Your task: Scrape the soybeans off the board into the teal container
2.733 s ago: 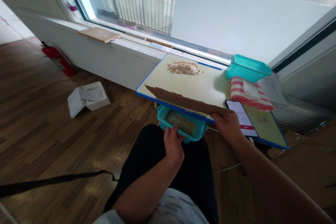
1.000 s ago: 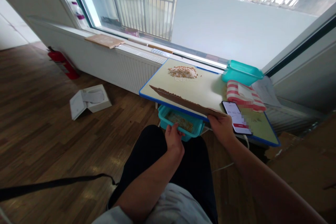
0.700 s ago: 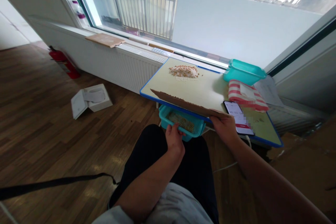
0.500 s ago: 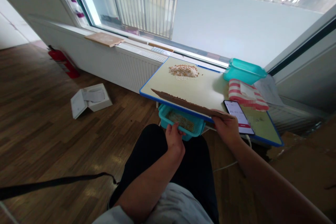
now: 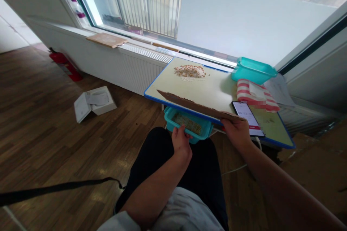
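My left hand [image 5: 181,141] grips the near rim of a teal plastic tub [image 5: 208,132], thumb over the edge. The tub is tucked under the table's front edge, just above my lap, with small greenish-yellow grains [image 5: 189,124] over its bottom. In my right hand [image 5: 236,131] is the right end of a long torn strip of brown cardboard [image 5: 195,107], which lies along the front edge of the table [image 5: 214,95]. Farther back on the tabletop is a pile of mixed white and orange-brown grains [image 5: 190,72].
A phone [image 5: 248,117] lies right of the cardboard, beside a folded red-and-white striped cloth [image 5: 255,95]. Behind them stands another teal tub [image 5: 253,70]. A white open box [image 5: 94,104] and a red fire extinguisher [image 5: 65,64] are on the floor at left.
Almost nothing differs. The view has shifted slightly; both hands keep their grips on the tub and the cardboard, and the grain pile looks the same.
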Available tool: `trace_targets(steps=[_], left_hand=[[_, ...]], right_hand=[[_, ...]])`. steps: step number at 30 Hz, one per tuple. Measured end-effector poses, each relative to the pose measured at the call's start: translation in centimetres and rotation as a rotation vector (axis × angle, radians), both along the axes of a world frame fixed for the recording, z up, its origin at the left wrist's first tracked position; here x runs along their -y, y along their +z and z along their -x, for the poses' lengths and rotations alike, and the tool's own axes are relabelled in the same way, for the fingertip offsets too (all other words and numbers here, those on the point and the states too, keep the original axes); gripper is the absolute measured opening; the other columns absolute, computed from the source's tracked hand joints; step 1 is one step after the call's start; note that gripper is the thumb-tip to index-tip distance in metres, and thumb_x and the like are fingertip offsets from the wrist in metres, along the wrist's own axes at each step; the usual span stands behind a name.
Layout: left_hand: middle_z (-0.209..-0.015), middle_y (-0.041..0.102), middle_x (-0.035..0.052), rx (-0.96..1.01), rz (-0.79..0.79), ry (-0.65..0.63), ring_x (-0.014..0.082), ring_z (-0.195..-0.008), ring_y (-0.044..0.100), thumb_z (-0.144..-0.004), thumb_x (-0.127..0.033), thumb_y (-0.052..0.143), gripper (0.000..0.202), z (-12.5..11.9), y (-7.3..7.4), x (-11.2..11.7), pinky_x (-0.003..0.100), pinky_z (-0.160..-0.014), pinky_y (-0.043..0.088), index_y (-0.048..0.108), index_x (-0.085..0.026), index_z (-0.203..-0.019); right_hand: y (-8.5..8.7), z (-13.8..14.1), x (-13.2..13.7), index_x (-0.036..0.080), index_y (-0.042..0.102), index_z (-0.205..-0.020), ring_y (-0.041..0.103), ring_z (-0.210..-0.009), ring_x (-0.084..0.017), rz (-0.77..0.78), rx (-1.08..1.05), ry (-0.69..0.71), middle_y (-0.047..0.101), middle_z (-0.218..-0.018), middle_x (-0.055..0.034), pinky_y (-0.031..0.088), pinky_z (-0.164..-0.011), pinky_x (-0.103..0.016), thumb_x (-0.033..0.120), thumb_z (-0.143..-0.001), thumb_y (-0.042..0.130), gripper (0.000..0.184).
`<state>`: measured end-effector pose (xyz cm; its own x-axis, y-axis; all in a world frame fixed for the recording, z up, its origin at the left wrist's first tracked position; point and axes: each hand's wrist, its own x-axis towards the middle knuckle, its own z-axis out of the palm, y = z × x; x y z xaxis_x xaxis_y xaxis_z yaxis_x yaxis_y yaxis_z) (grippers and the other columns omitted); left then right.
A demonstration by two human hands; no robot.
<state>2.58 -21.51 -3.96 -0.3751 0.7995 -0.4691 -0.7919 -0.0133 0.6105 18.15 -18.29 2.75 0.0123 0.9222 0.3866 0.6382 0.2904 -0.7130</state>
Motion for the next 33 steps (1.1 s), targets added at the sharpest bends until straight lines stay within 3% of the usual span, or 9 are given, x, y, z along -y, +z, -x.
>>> trace_targets(steps=[12,22,28,33], left_hand=[[-0.041,0.036,-0.0104,0.002,0.010,0.001,0.0062,-0.037,0.036,-0.066,-0.025,0.060,0.022,0.1,-0.1,0.0,0.021,-0.043,0.030,0.038,-0.020,-0.063],[-0.044,0.034,-0.0102,0.014,0.027,-0.001,0.0056,-0.037,0.036,-0.066,-0.025,0.060,0.019,0.1,-0.1,-0.1,0.020,-0.042,0.030,0.042,-0.020,-0.065],[-0.043,0.033,-0.0102,0.004,0.035,-0.011,0.0055,-0.037,0.036,-0.066,-0.025,0.060,0.020,0.1,-0.2,-0.2,0.020,-0.043,0.031,0.040,-0.020,-0.064],[-0.044,0.033,-0.0102,0.014,0.033,-0.002,0.0053,-0.037,0.036,-0.066,-0.025,0.060,0.020,0.5,-0.2,-0.4,0.020,-0.043,0.031,0.041,-0.020,-0.065]], right_hand=[[-0.2,0.0,-0.8,0.018,0.071,-0.088,0.066,-0.081,-0.021,0.012,-0.011,-0.023,0.072,-0.084,-0.0018,0.051,-0.074,-0.033,0.022,-0.070,0.053,0.026],[0.2,-0.8,0.3,0.021,0.071,-0.085,0.065,-0.082,-0.022,-0.017,-0.021,-0.114,0.071,-0.082,-0.0011,0.051,-0.075,-0.033,0.023,-0.070,0.055,0.022],[0.1,-0.3,-1.3,0.020,0.071,-0.088,0.065,-0.080,-0.021,0.008,-0.006,-0.053,0.072,-0.083,-0.0011,0.051,-0.071,-0.032,0.021,-0.069,0.053,0.026],[0.3,-0.4,-1.0,0.019,0.071,-0.086,0.065,-0.079,-0.022,0.027,-0.007,-0.065,0.072,-0.080,-0.0014,0.051,-0.070,-0.033,0.023,-0.068,0.054,0.025]])
